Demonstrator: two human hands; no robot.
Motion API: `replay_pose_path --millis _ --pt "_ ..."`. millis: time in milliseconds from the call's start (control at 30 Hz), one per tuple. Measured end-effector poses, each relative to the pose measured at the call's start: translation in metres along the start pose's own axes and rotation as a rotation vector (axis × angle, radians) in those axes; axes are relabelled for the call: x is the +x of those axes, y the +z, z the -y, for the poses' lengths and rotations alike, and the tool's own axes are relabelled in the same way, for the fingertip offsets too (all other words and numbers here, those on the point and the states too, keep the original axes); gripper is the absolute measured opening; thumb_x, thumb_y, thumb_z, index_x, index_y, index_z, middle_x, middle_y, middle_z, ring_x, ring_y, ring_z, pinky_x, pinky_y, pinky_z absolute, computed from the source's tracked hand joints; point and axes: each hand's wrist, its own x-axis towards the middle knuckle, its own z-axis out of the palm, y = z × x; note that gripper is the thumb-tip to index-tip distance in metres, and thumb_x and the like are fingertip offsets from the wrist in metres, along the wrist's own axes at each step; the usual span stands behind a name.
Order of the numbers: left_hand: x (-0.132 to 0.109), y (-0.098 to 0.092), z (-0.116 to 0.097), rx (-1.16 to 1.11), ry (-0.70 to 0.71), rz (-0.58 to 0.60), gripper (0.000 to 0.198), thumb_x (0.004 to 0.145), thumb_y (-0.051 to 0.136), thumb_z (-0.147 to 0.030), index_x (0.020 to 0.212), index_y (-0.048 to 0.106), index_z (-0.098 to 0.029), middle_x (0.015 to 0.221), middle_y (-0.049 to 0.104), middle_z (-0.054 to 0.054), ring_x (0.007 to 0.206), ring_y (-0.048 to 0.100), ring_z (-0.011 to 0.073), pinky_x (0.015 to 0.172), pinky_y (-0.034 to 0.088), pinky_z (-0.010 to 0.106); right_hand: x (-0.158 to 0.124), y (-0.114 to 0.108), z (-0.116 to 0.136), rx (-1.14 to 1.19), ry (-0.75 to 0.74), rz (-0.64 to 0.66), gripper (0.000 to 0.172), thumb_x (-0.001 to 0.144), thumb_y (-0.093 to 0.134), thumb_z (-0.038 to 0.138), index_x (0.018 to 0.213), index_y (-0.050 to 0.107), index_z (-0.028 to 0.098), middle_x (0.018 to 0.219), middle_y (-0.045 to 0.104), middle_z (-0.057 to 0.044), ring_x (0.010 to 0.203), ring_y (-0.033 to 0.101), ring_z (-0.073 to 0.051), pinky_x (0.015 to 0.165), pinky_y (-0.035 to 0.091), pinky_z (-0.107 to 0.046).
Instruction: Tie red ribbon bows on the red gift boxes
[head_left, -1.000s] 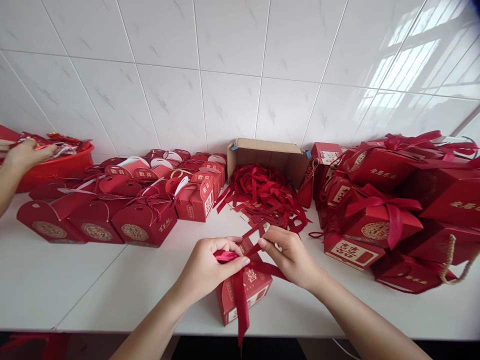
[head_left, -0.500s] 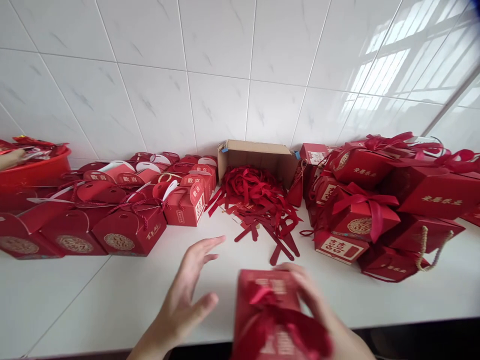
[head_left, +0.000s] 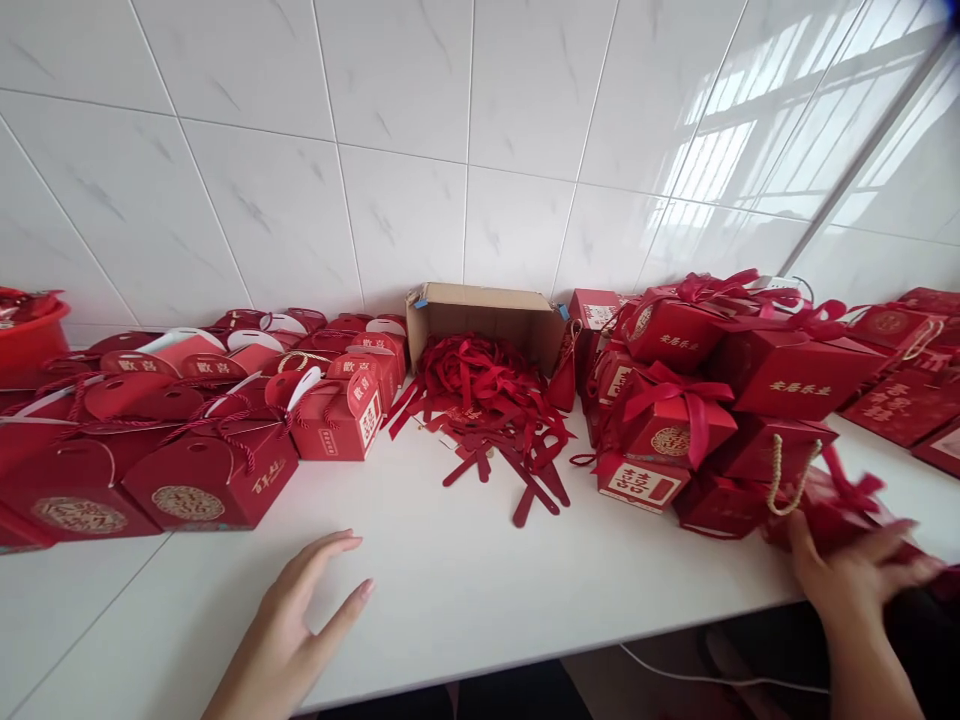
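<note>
My left hand (head_left: 292,620) hovers over the front of the white table, its fingers apart and nothing between them. Far to the right, near the table's edge, my right hand (head_left: 851,575) grips a red gift box (head_left: 814,495) tied with a ribbon bow; motion blurs both a little. That box sits beside stacked red gift boxes (head_left: 757,450), some with bows and one with a cream rope handle (head_left: 795,480). Rows of red boxes with folded tops and cords (head_left: 202,480) stand nearest my left hand.
An open cardboard box (head_left: 487,295) spills red ribbons (head_left: 487,375) and flat red strips (head_left: 525,500) onto the white table (head_left: 420,590). A red tub (head_left: 34,340) is at far left. More red boxes (head_left: 896,400) stand at far right, along the tiled wall (head_left: 405,220).
My right hand has carried the bow-tied gift box from the front middle to the right, beside the stack. My left hand remains open, lower and further left. The view has turned right.
</note>
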Motion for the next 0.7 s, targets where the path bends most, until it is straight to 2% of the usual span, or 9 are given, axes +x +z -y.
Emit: replay_pose_path --millis 100,167,233,300,367,433,500,567,700 --pt "-0.001 -0.002 -0.001 -0.038 -0.05 -0.023 0.044 0.081 0.057 -0.052 0.116 0.057 -0.026 0.128 0.061 0.007 0.123 0.056 0.031 0.104 0.046 0.047 0.032 0.022 -0.003 0.123 0.244 0.119 0.09 0.076 0.029 0.072 0.154 0.009 0.033 0.158 0.003 -0.02 0.144 0.005 -0.038 0.108 0.018 -0.058" --pt "-0.002 -0.004 -0.001 -0.056 -0.085 -0.009 0.045 0.081 0.056 -0.054 0.115 0.057 -0.025 0.127 0.061 0.007 0.122 0.056 0.0317 0.104 0.046 0.047 0.042 0.019 0.003 0.13 0.253 0.054 0.081 0.081 0.019 0.071 0.153 0.012 0.034 0.159 0.004 -0.018 0.145 0.008 -0.037 0.11 0.014 -0.057" --pt "-0.002 -0.005 -0.001 -0.064 -0.107 0.014 0.045 0.081 0.055 -0.054 0.116 0.056 -0.026 0.128 0.061 0.007 0.125 0.054 0.0307 0.106 0.044 0.046 0.047 0.005 0.019 0.202 0.144 -0.112 0.081 0.083 0.017 0.07 0.154 0.009 0.031 0.159 0.007 -0.017 0.147 0.007 -0.03 0.112 0.016 -0.054" --pt "-0.002 -0.006 -0.002 -0.069 -0.114 0.024 0.045 0.081 0.055 -0.054 0.116 0.055 -0.026 0.128 0.06 0.006 0.128 0.051 0.0294 0.109 0.041 0.046 0.052 -0.014 0.047 0.325 -0.107 -0.255 0.091 0.077 0.035 0.074 0.153 0.011 0.03 0.157 0.015 -0.016 0.148 0.011 -0.026 0.11 0.027 -0.052" --pt "-0.002 -0.006 -0.001 -0.071 -0.116 0.033 0.046 0.08 0.055 -0.056 0.116 0.055 -0.026 0.129 0.06 0.006 0.129 0.05 0.0299 0.11 0.039 0.048 0.057 -0.031 0.083 0.368 -0.299 -0.222 0.116 0.056 0.064 0.075 0.151 0.012 0.033 0.157 0.007 -0.014 0.148 0.007 -0.028 0.104 0.038 -0.053" --pt "-0.001 -0.006 -0.001 -0.069 -0.118 0.041 0.047 0.08 0.055 -0.057 0.115 0.056 -0.025 0.129 0.06 0.007 0.128 0.051 0.0313 0.109 0.04 0.049 0.061 -0.045 0.12 0.245 -0.294 -0.102 0.132 0.046 0.076 0.071 0.151 0.008 0.031 0.156 -0.008 -0.016 0.146 -0.005 -0.037 0.111 0.025 -0.059" --pt "0.0 -0.006 -0.001 -0.067 -0.115 0.041 0.047 0.08 0.055 -0.057 0.114 0.057 -0.025 0.128 0.06 0.008 0.126 0.052 0.0322 0.107 0.042 0.049 0.065 -0.051 0.15 0.148 -0.222 0.032 0.133 0.045 0.081 0.065 0.151 0.006 0.034 0.156 -0.012 -0.016 0.142 0.014 -0.046 0.105 0.031 -0.062" --pt "0.0 -0.006 -0.002 -0.066 -0.105 0.033 0.046 0.079 0.055 -0.056 0.111 0.059 -0.024 0.126 0.062 0.008 0.125 0.054 0.0321 0.106 0.043 0.048 0.068 -0.052 0.167 0.085 -0.18 0.087 0.127 0.048 0.082 0.061 0.149 0.012 0.032 0.155 0.0 -0.019 0.133 0.033 -0.047 0.099 0.037 -0.061" --pt "0.0 -0.006 -0.004 -0.062 -0.085 0.004 0.043 0.078 0.056 -0.056 0.108 0.062 -0.025 0.121 0.065 0.007 0.122 0.056 0.0312 0.105 0.045 0.047 0.07 -0.043 0.171 0.151 -0.169 -0.021 0.106 0.051 0.084 0.052 0.14 0.032 0.024 0.138 0.031 -0.02 0.119 0.048 -0.039 0.096 0.042 -0.053"
